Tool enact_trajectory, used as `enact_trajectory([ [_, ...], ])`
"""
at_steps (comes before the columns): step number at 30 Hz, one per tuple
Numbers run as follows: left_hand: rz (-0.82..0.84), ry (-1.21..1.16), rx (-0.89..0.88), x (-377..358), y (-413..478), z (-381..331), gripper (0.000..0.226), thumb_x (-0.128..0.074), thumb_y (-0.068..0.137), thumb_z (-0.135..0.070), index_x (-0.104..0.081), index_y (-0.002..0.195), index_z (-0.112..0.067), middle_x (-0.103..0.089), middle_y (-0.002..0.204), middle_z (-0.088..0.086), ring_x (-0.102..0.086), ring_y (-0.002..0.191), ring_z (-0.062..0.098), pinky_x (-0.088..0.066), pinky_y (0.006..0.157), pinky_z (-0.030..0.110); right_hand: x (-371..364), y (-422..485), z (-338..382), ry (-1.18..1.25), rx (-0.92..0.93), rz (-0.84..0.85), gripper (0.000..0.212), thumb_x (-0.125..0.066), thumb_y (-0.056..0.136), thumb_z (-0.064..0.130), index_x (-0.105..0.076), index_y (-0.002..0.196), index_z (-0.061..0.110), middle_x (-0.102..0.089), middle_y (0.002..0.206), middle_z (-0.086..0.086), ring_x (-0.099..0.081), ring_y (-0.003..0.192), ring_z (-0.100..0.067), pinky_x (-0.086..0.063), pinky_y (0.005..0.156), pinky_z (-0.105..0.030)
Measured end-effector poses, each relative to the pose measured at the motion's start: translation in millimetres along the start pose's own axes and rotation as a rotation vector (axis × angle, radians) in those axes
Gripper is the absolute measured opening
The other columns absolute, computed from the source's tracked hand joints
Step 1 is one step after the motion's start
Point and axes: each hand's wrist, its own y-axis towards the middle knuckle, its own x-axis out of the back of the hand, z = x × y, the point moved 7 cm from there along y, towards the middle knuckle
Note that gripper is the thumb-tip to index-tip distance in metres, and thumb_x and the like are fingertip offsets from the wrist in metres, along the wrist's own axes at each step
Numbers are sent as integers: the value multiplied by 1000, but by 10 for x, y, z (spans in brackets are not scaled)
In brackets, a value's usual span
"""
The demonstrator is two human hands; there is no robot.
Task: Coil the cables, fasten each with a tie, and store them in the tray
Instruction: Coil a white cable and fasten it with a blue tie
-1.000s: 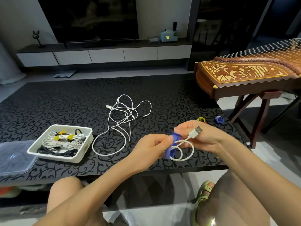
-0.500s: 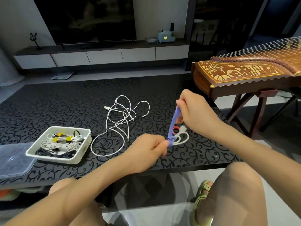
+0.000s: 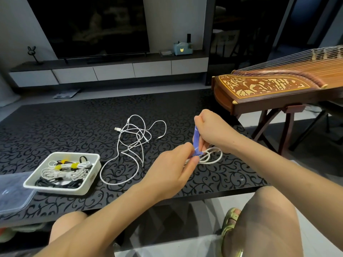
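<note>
Two hands, one view (head camera). Places are given from the white tray [image 3: 55, 190] on the black patterned table [image 3: 55, 130].

1. White cable coil [image 3: 213, 155]: well right of the tray, near the table's front edge, held just above the tabletop. The left hand [image 3: 172, 164] pinches the coil where the blue tie [image 3: 196, 140] crosses it, thumb and fingertips closed on both. The right hand [image 3: 213, 130] is a fist closed round the tie's free end, holding it up. The tie's long axis runs near upright, from the coil up to the fist. Judgement: the tie is not yet fastened. The right hand is nearer the free end and must bring it down round the coil.

2. Loose white USB cable [image 3: 133, 141]: uncoiled, between the tray and the hands.

3. Tied bundles [image 3: 63, 169]: white and black, inside the tray.

4. Clear lid [image 3: 11, 193]: just left of the tray.
</note>
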Motion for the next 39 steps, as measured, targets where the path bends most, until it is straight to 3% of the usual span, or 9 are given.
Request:
enact_trajectory([
  [4,122,34,-27,-40,103,-51,22,-36,101,-27,-38,82,-17,-43,74,-6,-47,66,19,-37,63,36,-57,-18,-15,33,-44,50,31,-30,100,17,-41,72,11,-56,63,-6,-47,56,-16,-43,59,-31],
  [8,222,186,-117,-108,134,-58,20,-43,95,-2,-36,88,-20,-38,85,-3,-48,70,28,-40,65,44,-78,-3,-125,84,-136,124,38,-30,101,16,-48,69,5,-58,45,-6,-48,49,-18,-46,64,-31],
  [11,228,165,-138,-112,122,-31,16,-43,89,6,-48,93,-9,-39,87,0,-47,71,28,-40,67,46,-87,11,-190,128,-206,183,41,-27,103,17,-49,73,0,-60,53,-17,-50,40,-21,-47,49,-24],
  [14,240,111,-147,-106,110,-41,26,-41,84,11,-41,83,-15,-42,86,2,-49,73,27,-42,68,45,-28,101,-214,136,-255,145,21,-26,104,15,-42,97,2,-58,50,-15,-47,29,-17,-40,37,-22],
  [20,97,-95,-102,-2,119,43,34,-41,87,10,-37,68,-18,-42,68,-3,-44,63,19,-39,62,34,-150,246,-241,21,-209,187,36,-34,98,2,-43,64,3,-47,37,-6,-39,31,-15,-35,38,-23],
  [24,19,-369,67,44,116,231,30,-42,96,0,-45,68,-10,-48,57,-7,-44,54,15,-40,56,31,-221,321,-382,51,-259,215,36,-38,95,0,-40,61,8,-42,46,-7,-36,35,-14,-28,36,-19],
  [27,25,-447,165,56,162,357,21,-47,95,-5,-50,75,-6,-57,64,9,-47,49,11,-39,53,20,-296,304,-535,305,-363,270,35,-34,94,-6,-41,61,4,-44,41,-8,-35,31,-13,-27,34,-18],
  [31,-9,-711,355,19,153,588,14,-59,90,-1,-50,82,-10,-61,61,6,-47,44,12,-37,44,15,-415,238,-684,557,-490,302,32,-32,95,-4,-43,66,4,-46,41,-6,-33,29,-8,-29,32,-16],
  [39,-102,-1251,432,51,153,689,17,-46,91,8,-58,81,3,-62,65,9,-46,47,7,-32,40,11,-842,-78,-806,772,-610,429,27,-27,100,4,-39,75,8,-48,49,-6,-27,27,-6,-24,30,-13],
])
